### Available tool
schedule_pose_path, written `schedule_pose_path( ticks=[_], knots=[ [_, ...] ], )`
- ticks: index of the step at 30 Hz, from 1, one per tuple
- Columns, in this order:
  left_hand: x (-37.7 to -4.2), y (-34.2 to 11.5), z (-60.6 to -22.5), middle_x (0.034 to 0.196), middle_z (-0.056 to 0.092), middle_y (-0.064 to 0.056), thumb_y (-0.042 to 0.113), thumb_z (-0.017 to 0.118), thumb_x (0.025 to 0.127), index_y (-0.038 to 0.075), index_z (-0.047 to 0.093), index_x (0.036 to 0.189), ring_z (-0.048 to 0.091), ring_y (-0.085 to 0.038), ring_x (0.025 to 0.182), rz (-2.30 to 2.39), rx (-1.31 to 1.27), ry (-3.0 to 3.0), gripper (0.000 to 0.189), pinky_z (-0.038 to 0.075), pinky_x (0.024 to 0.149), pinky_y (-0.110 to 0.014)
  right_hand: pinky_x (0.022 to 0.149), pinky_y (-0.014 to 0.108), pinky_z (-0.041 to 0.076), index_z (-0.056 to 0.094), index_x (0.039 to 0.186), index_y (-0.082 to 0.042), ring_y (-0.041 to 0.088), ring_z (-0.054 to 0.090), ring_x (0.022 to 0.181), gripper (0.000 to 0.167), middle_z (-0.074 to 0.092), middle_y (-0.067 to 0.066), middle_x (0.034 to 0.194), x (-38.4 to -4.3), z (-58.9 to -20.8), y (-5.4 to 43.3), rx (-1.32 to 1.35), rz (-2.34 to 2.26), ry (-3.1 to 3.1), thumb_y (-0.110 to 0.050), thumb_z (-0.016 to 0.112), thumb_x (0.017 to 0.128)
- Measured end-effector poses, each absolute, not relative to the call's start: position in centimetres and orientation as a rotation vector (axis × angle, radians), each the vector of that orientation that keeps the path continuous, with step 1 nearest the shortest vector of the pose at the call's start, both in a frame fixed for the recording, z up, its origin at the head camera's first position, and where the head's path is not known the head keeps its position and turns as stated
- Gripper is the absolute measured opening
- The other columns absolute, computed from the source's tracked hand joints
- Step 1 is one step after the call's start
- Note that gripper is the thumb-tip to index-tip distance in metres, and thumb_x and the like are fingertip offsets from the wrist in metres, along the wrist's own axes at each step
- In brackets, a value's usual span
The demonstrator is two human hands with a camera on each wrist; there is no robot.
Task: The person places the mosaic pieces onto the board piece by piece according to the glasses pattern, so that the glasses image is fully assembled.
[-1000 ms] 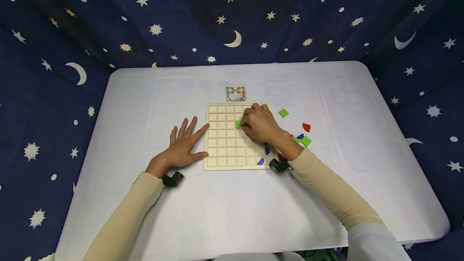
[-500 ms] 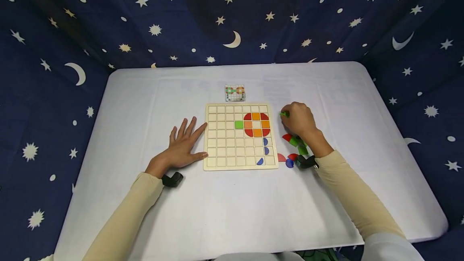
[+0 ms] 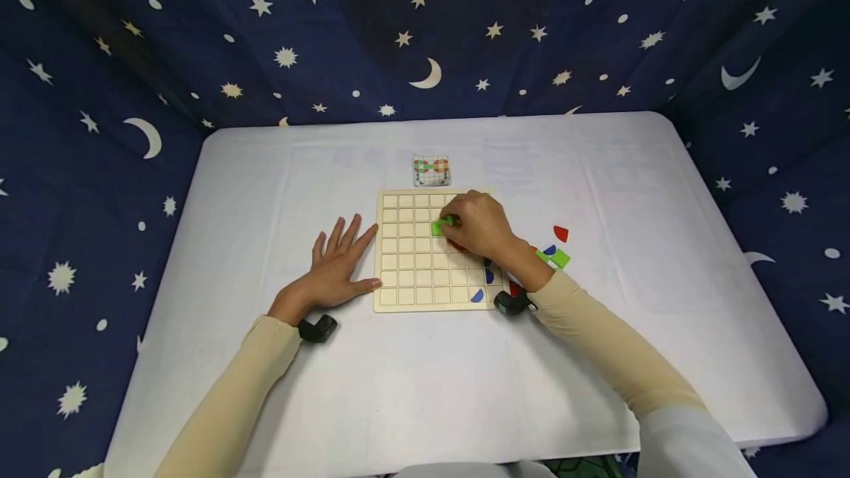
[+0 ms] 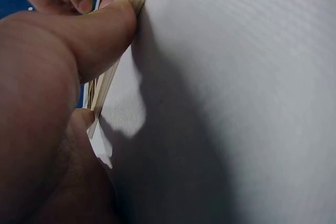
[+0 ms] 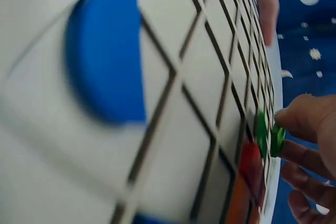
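Glossy green tile (image 5: 277,140), thin and bright, its outline partly hidden by fingers: the right hand (image 3: 479,224) has it in a pinching grip over a pale wooden grid board (image 3: 415,260). From here I can't tell whether it touches the board. Just beside it, a flat green square (image 3: 436,229) sits in a cell. Over at the board's left edge, the left hand (image 3: 335,271) rests on the white-covered tabletop (image 3: 398,382), fingers spread, thumb touching the wood.
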State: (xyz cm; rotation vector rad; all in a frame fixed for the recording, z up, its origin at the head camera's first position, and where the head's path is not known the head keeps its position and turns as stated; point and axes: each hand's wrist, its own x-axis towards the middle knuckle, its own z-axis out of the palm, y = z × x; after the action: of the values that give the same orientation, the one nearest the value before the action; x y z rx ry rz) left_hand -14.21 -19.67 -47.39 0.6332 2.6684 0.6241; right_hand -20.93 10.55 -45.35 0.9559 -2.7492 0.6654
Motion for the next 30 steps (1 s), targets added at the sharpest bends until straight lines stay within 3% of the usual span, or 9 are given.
schedule_pose_path(
  ticks=[9,15,19,25,30],
  knots=[
    [-14.2,-19.4,-47.6,0.163,-0.011,-0.015,0.052,0.065,0.091,0.019,0.007,0.160,-0.019,-0.036,0.145,0.614,0.640,2.668,0.097,-0.013,0.108,-0.062,0.076,0.036,0.050,0.078,0.095,-0.009,0.021,0.063,0.088,0.010,0.073,0.002,0.096,-20.3,-45.9,7.8,1.105,0.695,-2.781,-0.012,0.077,0.086],
    [-14.2,-19.5,-47.2,0.163,-0.010,-0.014,0.051,0.065,0.091,0.020,0.006,0.160,-0.019,-0.036,0.145,0.617,0.637,2.670,0.097,-0.012,0.108,-0.062,0.072,0.036,0.048,0.079,0.087,-0.012,0.020,0.061,0.079,0.005,0.073,0.000,0.087,-20.3,-46.0,7.9,1.105,0.753,-2.753,-0.008,0.077,0.085],
    [-14.3,-19.7,-47.2,0.163,-0.010,-0.014,0.051,0.066,0.090,0.020,0.006,0.160,-0.019,-0.036,0.146,0.604,0.633,2.676,0.097,-0.012,0.108,-0.062,0.077,0.039,0.047,0.079,0.087,-0.011,0.021,0.063,0.082,0.008,0.074,0.001,0.088,-20.5,-46.2,7.8,1.123,0.807,-2.716,-0.004,0.075,0.086],
    [-14.4,-19.8,-47.4,0.163,-0.011,-0.014,0.051,0.066,0.090,0.021,0.006,0.160,-0.019,-0.036,0.145,0.612,0.625,2.666,0.097,-0.013,0.108,-0.061,0.077,0.040,0.043,0.080,0.091,-0.010,0.024,0.064,0.091,0.007,0.075,0.002,0.092,-20.7,-46.4,8.0,1.137,0.785,-2.700,-0.007,0.078,0.085],
    [-14.2,-19.8,-47.4,0.163,-0.010,-0.014,0.051,0.066,0.090,0.020,0.007,0.160,-0.019,-0.036,0.146,0.620,0.626,2.674,0.097,-0.013,0.108,-0.061,0.088,0.045,0.043,0.079,0.096,-0.010,0.028,0.059,0.104,0.012,0.072,0.005,0.110,-20.5,-45.7,10.6,1.118,0.839,-2.694,-0.008,0.078,0.085]
  ],
)
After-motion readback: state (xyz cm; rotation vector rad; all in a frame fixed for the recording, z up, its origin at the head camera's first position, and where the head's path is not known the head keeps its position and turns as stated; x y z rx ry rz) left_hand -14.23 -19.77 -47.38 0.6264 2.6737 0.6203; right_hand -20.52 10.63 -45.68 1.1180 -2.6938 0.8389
